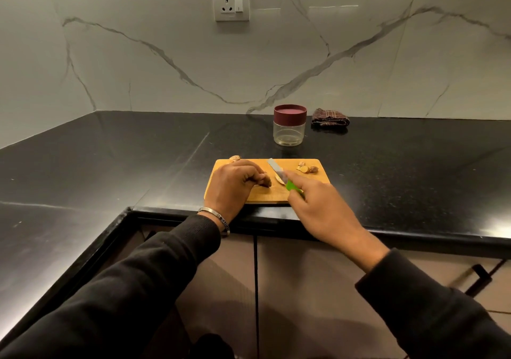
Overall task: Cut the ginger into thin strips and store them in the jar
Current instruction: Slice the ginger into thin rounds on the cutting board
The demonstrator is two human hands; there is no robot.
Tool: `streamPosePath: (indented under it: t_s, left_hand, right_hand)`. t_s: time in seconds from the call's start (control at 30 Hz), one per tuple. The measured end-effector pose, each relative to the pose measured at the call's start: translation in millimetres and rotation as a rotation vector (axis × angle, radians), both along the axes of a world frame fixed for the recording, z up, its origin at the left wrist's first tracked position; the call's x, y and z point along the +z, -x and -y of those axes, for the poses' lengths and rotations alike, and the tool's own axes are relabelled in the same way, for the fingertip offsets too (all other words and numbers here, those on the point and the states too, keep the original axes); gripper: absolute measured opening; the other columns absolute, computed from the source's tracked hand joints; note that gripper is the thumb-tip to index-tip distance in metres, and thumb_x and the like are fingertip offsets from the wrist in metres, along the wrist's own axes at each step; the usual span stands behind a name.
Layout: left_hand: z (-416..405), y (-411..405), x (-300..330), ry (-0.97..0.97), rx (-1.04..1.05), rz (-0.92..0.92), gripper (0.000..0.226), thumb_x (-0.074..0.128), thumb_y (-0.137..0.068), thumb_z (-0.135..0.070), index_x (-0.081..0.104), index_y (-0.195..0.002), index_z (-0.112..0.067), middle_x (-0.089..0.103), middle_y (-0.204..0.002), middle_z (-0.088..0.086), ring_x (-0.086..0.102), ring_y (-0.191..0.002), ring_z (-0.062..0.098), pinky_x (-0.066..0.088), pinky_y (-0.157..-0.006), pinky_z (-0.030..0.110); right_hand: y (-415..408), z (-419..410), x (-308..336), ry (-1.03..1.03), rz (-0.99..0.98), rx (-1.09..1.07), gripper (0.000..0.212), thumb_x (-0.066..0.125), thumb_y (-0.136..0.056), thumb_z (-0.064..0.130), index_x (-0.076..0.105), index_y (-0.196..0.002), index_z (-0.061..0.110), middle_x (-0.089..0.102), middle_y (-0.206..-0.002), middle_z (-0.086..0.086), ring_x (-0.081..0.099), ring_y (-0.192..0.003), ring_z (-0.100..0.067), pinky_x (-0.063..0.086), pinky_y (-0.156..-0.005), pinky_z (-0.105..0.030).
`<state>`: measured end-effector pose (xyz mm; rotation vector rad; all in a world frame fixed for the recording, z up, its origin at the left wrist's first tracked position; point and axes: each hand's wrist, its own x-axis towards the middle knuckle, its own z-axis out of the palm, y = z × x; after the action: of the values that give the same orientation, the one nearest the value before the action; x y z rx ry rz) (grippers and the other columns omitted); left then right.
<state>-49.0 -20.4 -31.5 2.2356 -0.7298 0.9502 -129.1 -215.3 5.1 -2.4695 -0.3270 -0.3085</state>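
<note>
Low in the frame, two black sleeves reach up from the bottom corners. The left hand, a metal bangle at its wrist, curls its fingers round a ginger piece on the wooden cutting board at the centre. The right hand grips the green handle of a knife, blade pointing to upper left over a cut slice. More ginger bits lie at the board's upper right corner, another at its upper left. Further up the black tabletop stands the lidded jar, a folded cloth just right of it.
</note>
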Motion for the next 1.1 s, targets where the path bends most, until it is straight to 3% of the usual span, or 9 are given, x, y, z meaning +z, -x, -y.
streamPosePath:
  t_s: [0.07, 0.23, 0.47, 0.67, 0.8, 0.97, 1.1]
  left_hand:
    - [0, 0, 0, -0.01, 0.012, 0.002, 0.011, 0.078, -0.084, -0.012, 0.078, -0.077, -0.021, 0.074, -0.087, -0.008, 0.063, -0.078, 0.0, 0.051, -0.098, 0.029]
    - [-2, -2, -2, -0.023, 0.029, -0.011, 0.008, 0.08, -0.081, -0.009, 0.079, -0.079, -0.018, 0.075, -0.087, -0.004, 0.067, -0.079, 0.005, 0.054, -0.091, 0.027]
    - [0, 0, 1, -0.027, 0.012, -0.01, 0.011, 0.078, -0.082, -0.006, 0.079, -0.081, -0.017, 0.075, -0.087, -0.003, 0.064, -0.079, 0.0, 0.049, -0.083, 0.008]
    - [-1, -1, 0, -0.034, 0.025, 0.008, 0.013, 0.078, -0.083, -0.007, 0.079, -0.08, -0.019, 0.075, -0.087, -0.005, 0.061, -0.079, -0.004, 0.05, -0.094, 0.023]
    - [0, -1, 1, -0.038, 0.014, 0.006, 0.013, 0.077, -0.083, -0.005, 0.079, -0.081, -0.018, 0.076, -0.087, -0.004, 0.06, -0.078, -0.006, 0.044, -0.089, 0.004]
    - [2, 0, 2, -0.04, 0.014, 0.007, 0.014, 0.078, -0.081, -0.003, 0.079, -0.078, -0.017, 0.076, -0.084, -0.003, 0.062, -0.076, -0.002, 0.042, -0.081, -0.002]
    - [2, 1, 2, -0.053, 0.016, 0.014, 0.012, 0.079, -0.081, -0.005, 0.079, -0.078, -0.017, 0.076, -0.083, -0.002, 0.062, -0.075, -0.001, 0.04, -0.079, -0.005]
  right_hand:
    - [3, -6, 1, 0.112, 0.054, 0.002, 0.049, 0.04, -0.104, 0.029, 0.036, -0.152, 0.038, 0.064, -0.085, 0.003, 0.053, -0.066, -0.01, 0.039, -0.052, -0.027]
    - [3, -16, 4, 0.296, 0.065, -0.006, 0.052, 0.035, -0.105, 0.032, 0.027, -0.156, 0.038, 0.05, -0.081, 0.005, 0.047, -0.073, -0.012, 0.026, -0.048, -0.022]
    - [3, -18, 5, 0.417, 0.087, -0.039, 0.053, 0.032, -0.106, 0.034, 0.021, -0.158, 0.037, 0.05, -0.085, 0.002, 0.049, -0.076, -0.015, 0.034, -0.054, -0.028]
    - [0, -21, 5, 0.503, 0.116, -0.039, 0.053, 0.03, -0.107, 0.031, 0.018, -0.159, 0.033, 0.047, -0.082, 0.001, 0.05, -0.075, -0.015, 0.042, -0.062, -0.031]
    - [-9, -22, 8, 0.512, 0.1, -0.018, 0.053, 0.032, -0.107, 0.029, 0.02, -0.158, 0.03, 0.047, -0.086, 0.001, 0.049, -0.079, -0.016, 0.041, -0.064, -0.031]
    - [-12, -24, 11, 0.511, 0.079, -0.006, 0.053, 0.035, -0.107, 0.027, 0.023, -0.158, 0.029, 0.039, -0.077, 0.004, 0.045, -0.078, -0.016, 0.036, -0.064, -0.031]
    - [-20, -26, 9, 0.476, 0.046, 0.012, 0.054, 0.036, -0.106, 0.025, 0.024, -0.158, 0.029, 0.047, -0.089, 0.0, 0.047, -0.081, -0.017, 0.038, -0.065, -0.031]
